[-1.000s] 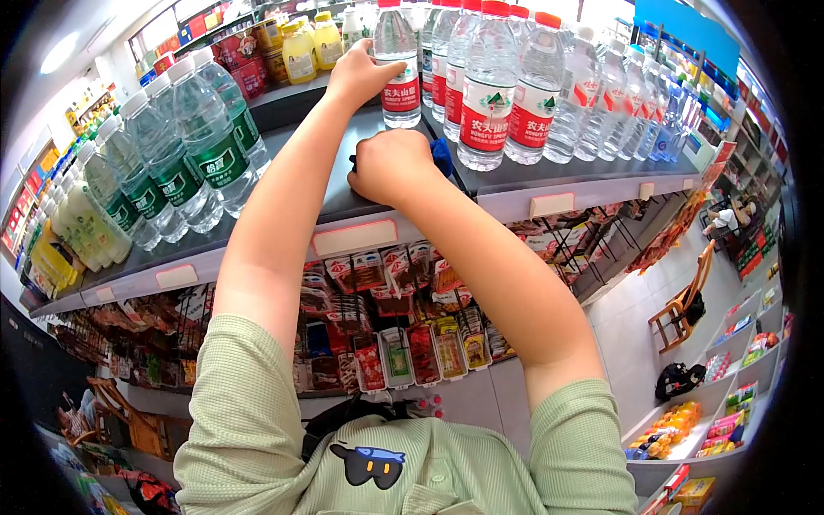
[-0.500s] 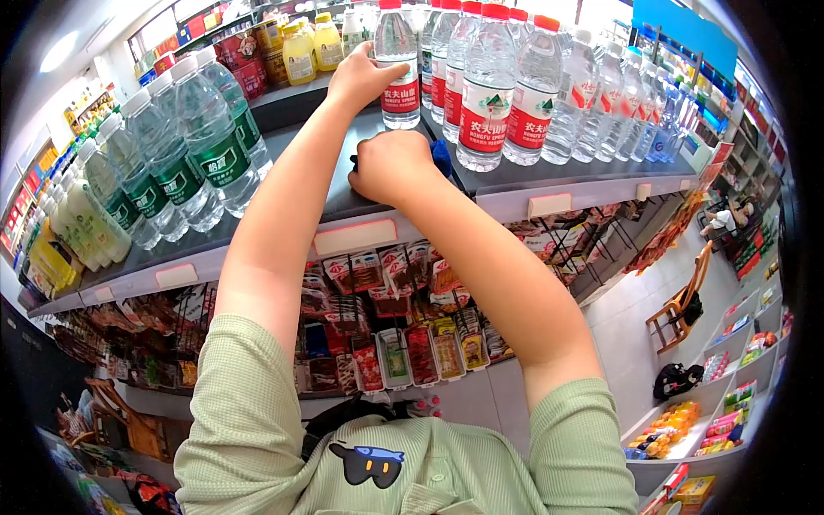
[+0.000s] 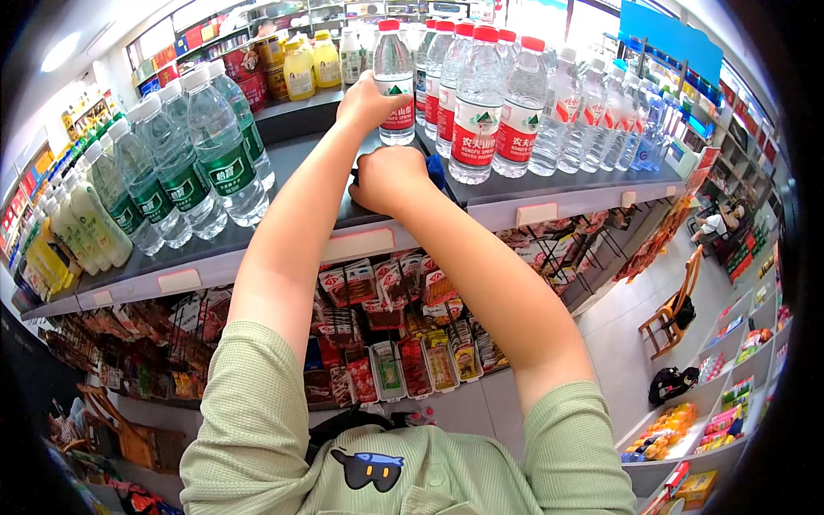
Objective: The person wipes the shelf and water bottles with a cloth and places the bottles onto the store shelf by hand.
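Note:
My left hand (image 3: 367, 105) is wrapped round the label of a clear water bottle (image 3: 394, 62) with a red cap and red label. The bottle stands upright at the left end of a group of similar red-capped bottles (image 3: 477, 94). Just in front of it, my right hand (image 3: 392, 178) is closed and pressed low on the dark shelf top (image 3: 300, 167). A bit of dark blue cloth (image 3: 436, 171) sticks out from under that hand; most of the cloth is hidden.
Green-labelled water bottles (image 3: 225, 163) line the left side, beside white-capped bottles (image 3: 93, 227). Yellow bottles (image 3: 299, 73) stand at the back. Hanging snack packets (image 3: 348, 283) fill the rack below the shelf edge. A wooden chair (image 3: 674, 318) is on the right.
The view has shifted slightly, so the bottles sit a little lower in the picture. Both hands keep nearly the same places, with the left still on the bottle.

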`<move>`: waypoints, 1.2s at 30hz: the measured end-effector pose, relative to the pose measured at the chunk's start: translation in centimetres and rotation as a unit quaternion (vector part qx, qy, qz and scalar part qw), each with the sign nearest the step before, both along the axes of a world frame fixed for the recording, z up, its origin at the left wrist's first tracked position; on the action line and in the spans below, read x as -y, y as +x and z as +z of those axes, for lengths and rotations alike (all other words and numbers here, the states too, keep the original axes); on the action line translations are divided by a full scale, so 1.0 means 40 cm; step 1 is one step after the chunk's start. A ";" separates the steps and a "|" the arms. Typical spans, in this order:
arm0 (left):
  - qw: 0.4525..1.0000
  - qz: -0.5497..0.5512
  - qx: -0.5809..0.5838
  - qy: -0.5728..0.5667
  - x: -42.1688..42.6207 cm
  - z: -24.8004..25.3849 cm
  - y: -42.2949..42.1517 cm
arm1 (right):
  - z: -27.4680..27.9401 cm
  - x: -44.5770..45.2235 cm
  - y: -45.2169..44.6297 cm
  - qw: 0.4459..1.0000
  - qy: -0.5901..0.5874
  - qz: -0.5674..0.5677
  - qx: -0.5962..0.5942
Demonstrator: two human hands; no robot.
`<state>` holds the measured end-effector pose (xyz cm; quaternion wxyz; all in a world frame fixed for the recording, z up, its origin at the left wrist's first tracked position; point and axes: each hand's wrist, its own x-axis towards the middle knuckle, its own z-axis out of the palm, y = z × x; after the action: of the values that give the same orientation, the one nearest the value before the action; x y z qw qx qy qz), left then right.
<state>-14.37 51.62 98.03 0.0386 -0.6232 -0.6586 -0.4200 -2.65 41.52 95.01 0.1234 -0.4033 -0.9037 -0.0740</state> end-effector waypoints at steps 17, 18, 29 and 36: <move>0.831 -0.492 0.252 -0.059 0.539 -0.018 0.039 | -0.029 0.261 0.485 0.884 -0.223 0.215 -0.352; 0.796 -0.506 0.277 -0.183 0.592 -0.070 0.042 | -0.073 0.287 0.543 0.864 -0.316 0.171 -0.351; 0.485 -0.325 0.446 -0.678 0.839 -0.910 0.308 | -0.949 0.571 0.900 0.580 -0.648 -0.211 -0.446; 0.527 -0.024 0.493 -0.693 0.981 -1.293 0.388 | -1.223 0.734 0.883 0.449 -0.705 -0.298 -0.461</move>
<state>1.15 12.40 46.30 -0.7457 -0.1639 -0.6417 -0.0729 32.67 12.18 46.09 0.1652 -0.5716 -0.2805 0.7532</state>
